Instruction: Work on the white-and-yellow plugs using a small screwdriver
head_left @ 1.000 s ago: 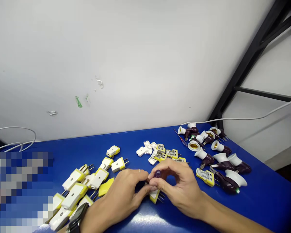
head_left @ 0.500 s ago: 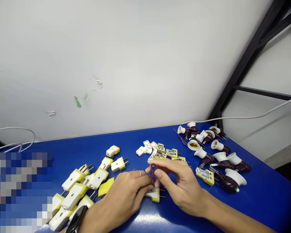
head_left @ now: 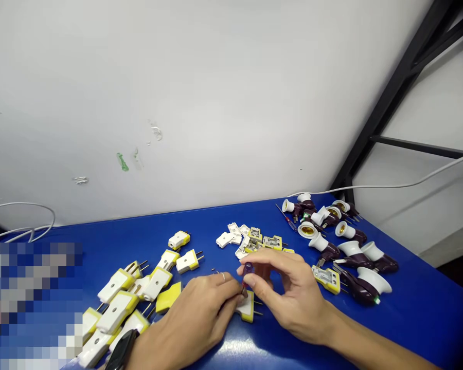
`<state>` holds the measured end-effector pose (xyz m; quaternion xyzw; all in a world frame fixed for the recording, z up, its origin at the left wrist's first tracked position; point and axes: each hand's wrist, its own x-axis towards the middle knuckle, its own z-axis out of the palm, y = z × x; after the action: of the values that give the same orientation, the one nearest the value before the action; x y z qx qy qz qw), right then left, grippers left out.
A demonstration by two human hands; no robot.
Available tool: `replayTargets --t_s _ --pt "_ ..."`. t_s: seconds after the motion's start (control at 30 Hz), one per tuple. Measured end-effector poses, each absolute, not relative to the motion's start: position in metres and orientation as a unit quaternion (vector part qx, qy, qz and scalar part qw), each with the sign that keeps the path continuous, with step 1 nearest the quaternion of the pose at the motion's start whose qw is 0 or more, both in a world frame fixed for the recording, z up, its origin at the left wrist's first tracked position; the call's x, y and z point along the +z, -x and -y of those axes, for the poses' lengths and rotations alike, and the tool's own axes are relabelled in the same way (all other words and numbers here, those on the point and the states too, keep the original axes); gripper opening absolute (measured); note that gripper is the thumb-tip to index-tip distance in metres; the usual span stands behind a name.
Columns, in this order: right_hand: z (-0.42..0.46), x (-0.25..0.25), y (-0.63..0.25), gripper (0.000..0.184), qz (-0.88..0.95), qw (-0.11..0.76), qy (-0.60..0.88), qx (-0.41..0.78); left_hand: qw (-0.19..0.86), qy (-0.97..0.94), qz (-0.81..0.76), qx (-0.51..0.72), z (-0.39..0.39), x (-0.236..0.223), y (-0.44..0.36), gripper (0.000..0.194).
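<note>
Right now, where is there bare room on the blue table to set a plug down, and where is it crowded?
Bare blue tabletop lies between the right forearm and the lamp sockets. A narrower strip runs between the yellow-and-white plug and the loose plug parts. Crowded: the plug pile at left and the sockets at right.

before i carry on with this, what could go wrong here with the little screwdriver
The small purple-handled screwdriver in the right hand works right by the left hand, so its tip could slip and jab the fingers. The plug lies unclamped on the blue table and might shift. The tiny metal pieces nearby could get knocked away.
</note>
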<state>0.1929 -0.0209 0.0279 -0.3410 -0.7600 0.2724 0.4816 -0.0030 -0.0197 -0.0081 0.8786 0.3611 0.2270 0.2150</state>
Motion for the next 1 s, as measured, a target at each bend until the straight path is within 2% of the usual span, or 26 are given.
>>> replayTargets --t_s 0.13,0.2,0.27,0.4,0.53,0.6,0.77,0.87,1.0 --pt "0.020 0.028 -0.192 0.007 0.751 0.504 0.336 0.263 0.219 -0.858 -0.376 0.272 0.019 -0.008 0.003 0.012" --pt "0.020 0.028 -0.191 0.008 0.750 0.503 0.331 0.273 0.213 -0.860 -0.373 0.277 0.017 -0.009 0.003 0.017" --pt "0.020 0.029 -0.191 0.009 0.749 0.495 0.333 0.287 0.198 -0.869 -0.365 0.268 0.016 -0.011 0.004 0.022" --pt "0.021 0.032 -0.192 0.006 0.753 0.472 0.331 0.316 0.187 -0.890 -0.346 0.232 0.016 -0.014 0.006 0.012" --pt "0.021 0.035 -0.195 0.003 0.760 0.454 0.334 0.323 0.206 -0.893 -0.339 0.214 0.015 -0.014 0.006 0.014" --pt "0.020 0.035 -0.196 0.005 0.762 0.454 0.342 0.308 0.187 -0.895 -0.340 0.219 0.015 -0.013 0.005 0.015" --pt "0.019 0.030 -0.196 0.026 0.749 0.497 0.348 0.267 0.130 -0.908 -0.322 0.234 0.017 -0.012 0.004 0.026" --pt "0.020 0.031 -0.197 0.018 0.751 0.491 0.331 0.293 0.152 -0.906 -0.328 0.223 0.018 -0.012 0.004 0.027" --pt "0.023 0.038 -0.199 0.025 0.775 0.471 0.310 0.286 0.159 -0.904 -0.337 0.208 0.017 -0.010 0.003 0.029"
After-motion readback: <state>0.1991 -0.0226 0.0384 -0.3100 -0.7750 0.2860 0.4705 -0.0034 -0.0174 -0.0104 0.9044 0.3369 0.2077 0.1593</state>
